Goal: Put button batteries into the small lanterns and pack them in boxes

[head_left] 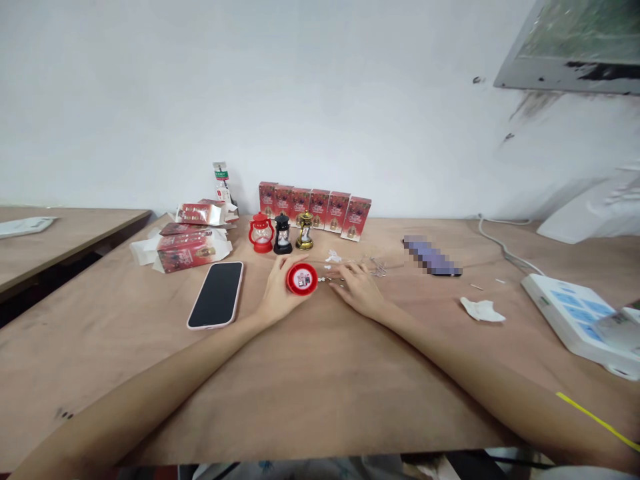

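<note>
My left hand [278, 293] is wrapped round a red lantern [302, 289], its round base turned up toward me. Inside the red rim is a pale disc with small dark and pinkish parts. My right hand [361, 288] rests palm down on the table with its fingers apart, beside small white bits [323, 279]. Behind the hands three little lanterns stand upright in a row: a red one [261, 235], a black one [283, 237] and a gold one [305, 233]. Thin metal pieces [378, 267] lie just beyond my right fingers.
Several red printed boxes [320, 209] stand along the wall. Opened boxes [193, 249] are heaped at the left, near a phone [216, 295]. To the right are a purple pixelated object [431, 257], a torn paper scrap [483, 310] and a white power strip [575, 320] with its cable.
</note>
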`<state>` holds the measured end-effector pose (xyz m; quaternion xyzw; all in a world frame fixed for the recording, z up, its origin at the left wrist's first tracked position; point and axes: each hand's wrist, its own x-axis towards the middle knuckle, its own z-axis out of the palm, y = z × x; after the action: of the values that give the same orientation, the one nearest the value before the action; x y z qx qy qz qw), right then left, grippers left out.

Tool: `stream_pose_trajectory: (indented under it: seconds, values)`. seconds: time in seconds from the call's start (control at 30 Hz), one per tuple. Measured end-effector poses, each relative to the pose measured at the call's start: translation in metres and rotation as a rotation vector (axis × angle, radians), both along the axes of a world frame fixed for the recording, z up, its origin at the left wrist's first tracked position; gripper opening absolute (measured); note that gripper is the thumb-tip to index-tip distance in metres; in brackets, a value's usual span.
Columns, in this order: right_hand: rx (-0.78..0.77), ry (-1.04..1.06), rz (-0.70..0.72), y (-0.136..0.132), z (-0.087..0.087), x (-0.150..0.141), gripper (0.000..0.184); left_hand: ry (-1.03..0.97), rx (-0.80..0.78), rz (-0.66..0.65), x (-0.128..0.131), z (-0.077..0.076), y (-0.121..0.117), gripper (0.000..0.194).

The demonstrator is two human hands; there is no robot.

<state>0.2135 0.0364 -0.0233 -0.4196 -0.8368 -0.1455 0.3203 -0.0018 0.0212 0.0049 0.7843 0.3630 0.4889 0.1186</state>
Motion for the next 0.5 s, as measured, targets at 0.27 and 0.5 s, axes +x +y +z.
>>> stream_pose_trajectory:
  seconds: [0.27, 0.5]
  values:
    - [-0.021, -0.012, 0.01, 0.0006, 0.0005, -0.0001, 0.009, 0.001, -0.027, -0.035, 0.0007, -0.0006, -0.0006, 0.045]
    - [-0.05, 0.007, 0.082, -0.0016, 0.0025, 0.0011, 0.009, -0.003, -0.02, -0.037, 0.0005, -0.0024, 0.0004, 0.043]
